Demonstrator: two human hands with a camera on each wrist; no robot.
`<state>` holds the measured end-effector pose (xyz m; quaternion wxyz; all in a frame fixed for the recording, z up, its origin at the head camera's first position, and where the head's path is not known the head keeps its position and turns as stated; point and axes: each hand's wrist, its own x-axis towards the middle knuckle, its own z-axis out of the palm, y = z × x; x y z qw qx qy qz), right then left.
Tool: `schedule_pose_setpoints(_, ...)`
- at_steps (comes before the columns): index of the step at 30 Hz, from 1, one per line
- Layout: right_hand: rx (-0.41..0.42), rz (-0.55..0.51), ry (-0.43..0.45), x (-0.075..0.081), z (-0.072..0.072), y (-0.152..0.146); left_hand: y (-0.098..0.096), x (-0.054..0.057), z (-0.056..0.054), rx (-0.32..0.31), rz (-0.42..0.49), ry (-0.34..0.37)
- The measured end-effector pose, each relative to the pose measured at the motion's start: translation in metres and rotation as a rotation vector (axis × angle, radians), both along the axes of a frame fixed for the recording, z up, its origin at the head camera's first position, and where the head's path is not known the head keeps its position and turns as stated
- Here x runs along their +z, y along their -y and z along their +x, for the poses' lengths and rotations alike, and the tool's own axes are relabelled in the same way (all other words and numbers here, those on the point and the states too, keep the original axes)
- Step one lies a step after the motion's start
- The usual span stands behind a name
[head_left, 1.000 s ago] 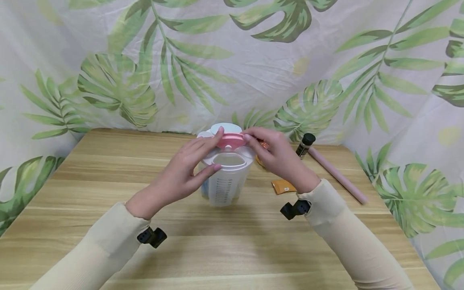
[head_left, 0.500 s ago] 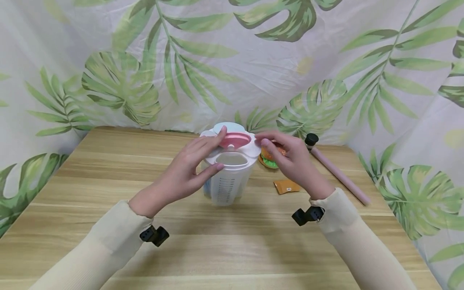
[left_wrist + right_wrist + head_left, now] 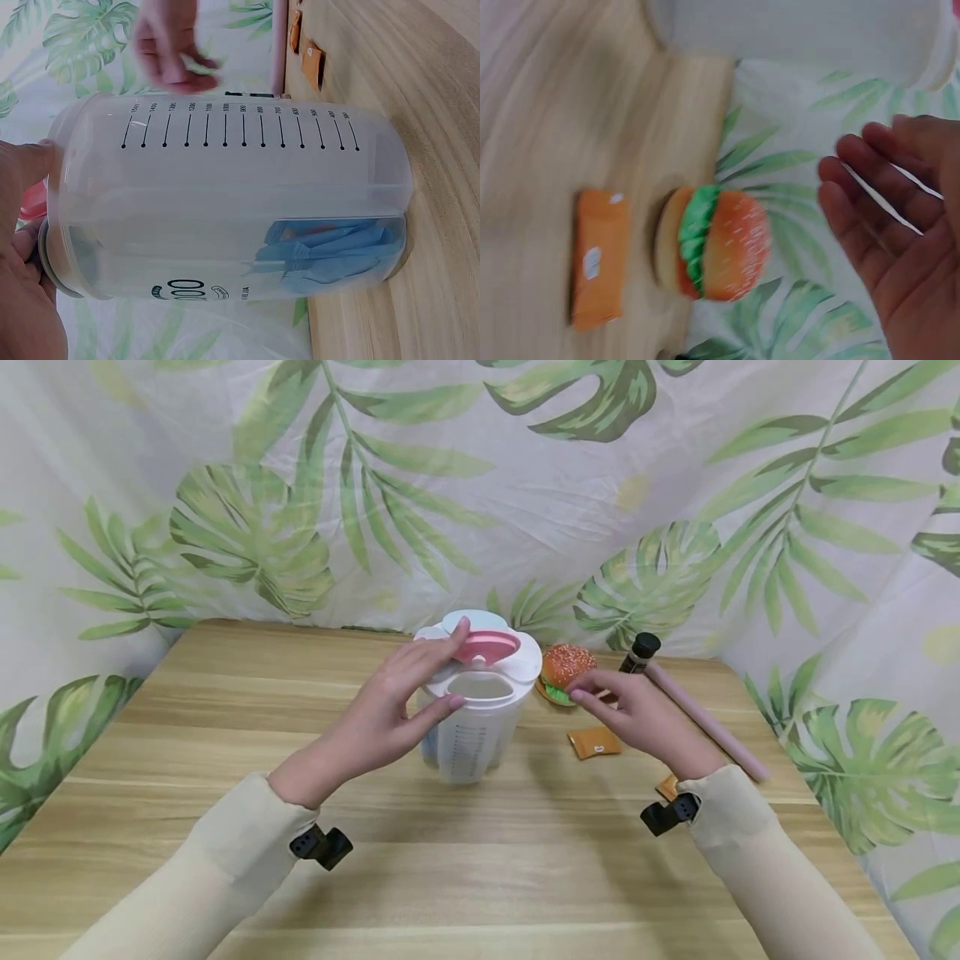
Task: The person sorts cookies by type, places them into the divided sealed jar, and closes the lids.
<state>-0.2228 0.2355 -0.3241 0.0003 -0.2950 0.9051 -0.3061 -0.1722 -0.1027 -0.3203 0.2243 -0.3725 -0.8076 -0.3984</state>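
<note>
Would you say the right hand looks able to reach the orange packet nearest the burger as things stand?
Probably yes: the right hand looks empty, hovers nearby, and nothing covers the orange packet.

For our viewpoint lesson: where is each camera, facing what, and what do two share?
Head-worn, facing forward and down at the container; left hand, right hand and sleeves show.
On left wrist, facing the container's side; both hands show.
On right wrist, facing burger and packet; right hand shows.
Head and right wrist share the burger.
</note>
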Motion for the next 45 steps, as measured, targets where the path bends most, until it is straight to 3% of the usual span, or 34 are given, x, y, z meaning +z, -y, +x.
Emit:
schedule_pose_setpoints(8, 0.05, 0.255, 0.155, -0.039, -0.016, -0.019, 0.0, 0.002, 0.0, 0.002, 0.0, 0.012)
schedule_pose_setpoints(14, 0.037, 0.374, 0.159, -0.058, -0.018, -0.023, 0.0, 0.0, 0.001, 0.004, 0.006, 0.026)
schedule_pose_setpoints(28, 0.039, 0.367, 0.089, -0.072, -0.019, -0.027, 0.0, 0.0, 0.002, -0.005, 0.021, 0.035)
schedule_pose_setpoints(45, 0.032, 0.34, 0.129, -0.07, -0.017, -0.03, -0.001, -0.001, 0.001, -0.012, 0.037, 0.027)
